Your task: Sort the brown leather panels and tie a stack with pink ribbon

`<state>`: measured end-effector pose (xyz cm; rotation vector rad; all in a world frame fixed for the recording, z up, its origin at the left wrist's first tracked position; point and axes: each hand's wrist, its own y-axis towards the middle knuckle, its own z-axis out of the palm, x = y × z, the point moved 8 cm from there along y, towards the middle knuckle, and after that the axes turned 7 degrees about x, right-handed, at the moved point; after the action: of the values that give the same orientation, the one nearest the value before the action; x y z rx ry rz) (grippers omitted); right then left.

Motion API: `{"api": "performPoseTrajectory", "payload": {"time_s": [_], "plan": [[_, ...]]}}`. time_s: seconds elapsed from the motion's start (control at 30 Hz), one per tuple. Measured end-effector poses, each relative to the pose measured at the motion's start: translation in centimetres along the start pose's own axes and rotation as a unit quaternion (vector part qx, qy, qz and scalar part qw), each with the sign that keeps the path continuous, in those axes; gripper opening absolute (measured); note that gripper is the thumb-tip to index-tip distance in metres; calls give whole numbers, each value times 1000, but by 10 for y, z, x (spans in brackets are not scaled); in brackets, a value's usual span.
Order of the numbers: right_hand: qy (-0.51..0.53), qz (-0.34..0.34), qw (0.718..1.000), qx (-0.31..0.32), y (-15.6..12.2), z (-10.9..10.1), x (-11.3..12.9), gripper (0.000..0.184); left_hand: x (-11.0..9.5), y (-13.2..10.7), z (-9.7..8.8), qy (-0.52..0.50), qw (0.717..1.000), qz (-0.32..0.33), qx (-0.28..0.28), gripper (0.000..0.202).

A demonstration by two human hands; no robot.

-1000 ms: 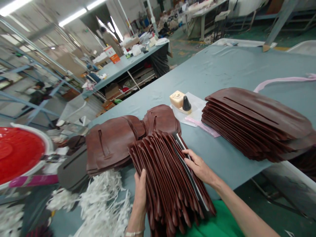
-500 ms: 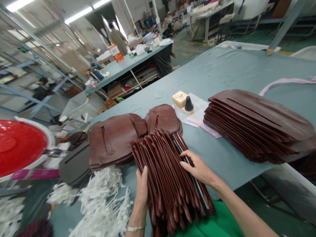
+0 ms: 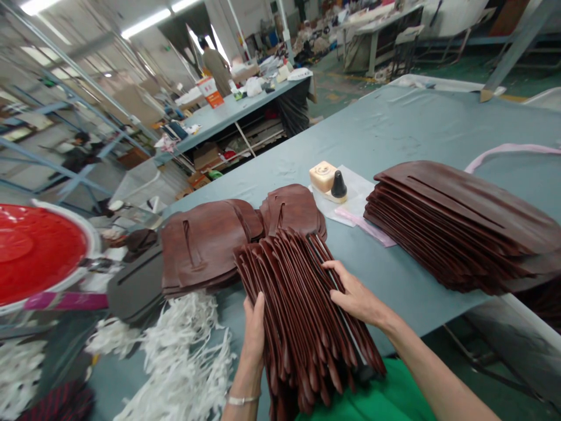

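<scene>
A fanned bundle of dark brown leather pieces [image 3: 298, 310] stands on edge at the table's near edge, leaning toward me. My left hand [image 3: 254, 333] lies flat against the bundle's left side, fingers stretched upward. My right hand [image 3: 355, 295] rests on the bundle's right side, its fingers pressed between the pieces near a dark grey one. A flat pile of brown leather pieces with slits [image 3: 205, 245] lies just beyond the bundle, with a smaller pile [image 3: 291, 210] beside it. A tall stack of the same pieces [image 3: 460, 225] sits to the right.
A cream block with a black cone [image 3: 328, 181] sits on clear plastic on the grey table [image 3: 394, 134]. White shredded strips [image 3: 184, 362] heap at lower left, by a red round tray [image 3: 35, 251]. A person stands at a far workbench [image 3: 219, 114].
My right hand's fingers have slid slightly along the right side of the bundle, covering more of the grey piece. The view has shifted a little; my left hand stays on the bundle.
</scene>
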<state>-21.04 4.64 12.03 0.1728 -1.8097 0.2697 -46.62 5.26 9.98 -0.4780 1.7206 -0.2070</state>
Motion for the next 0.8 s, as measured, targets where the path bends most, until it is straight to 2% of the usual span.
{"api": "performPoseTrajectory", "payload": {"time_s": [0.07,0.17,0.3,0.47,0.6,0.73,0.8], "plan": [[10,-15,1000,-15,-1,0,2,58,1,1,0,-6,1000,1,5,53],[12,-37,999,-19,-2,3,4,59,1,1,-1,-16,1000,8,4,54],[-20,-44,999,-14,-2,5,3,50,1,1,-2,-23,999,31,7,52],[-28,-24,999,-18,-2,6,6,27,5,3,-4,-38,998,46,20,50],[-48,0,999,-11,-3,9,9,32,6,2,-4,-70,996,46,28,49],[-54,-24,997,-39,-4,8,10,43,3,-1,-7,-75,995,56,17,52],[-74,-28,996,-46,-4,10,11,42,2,-1,-7,-74,995,60,20,51]]}}
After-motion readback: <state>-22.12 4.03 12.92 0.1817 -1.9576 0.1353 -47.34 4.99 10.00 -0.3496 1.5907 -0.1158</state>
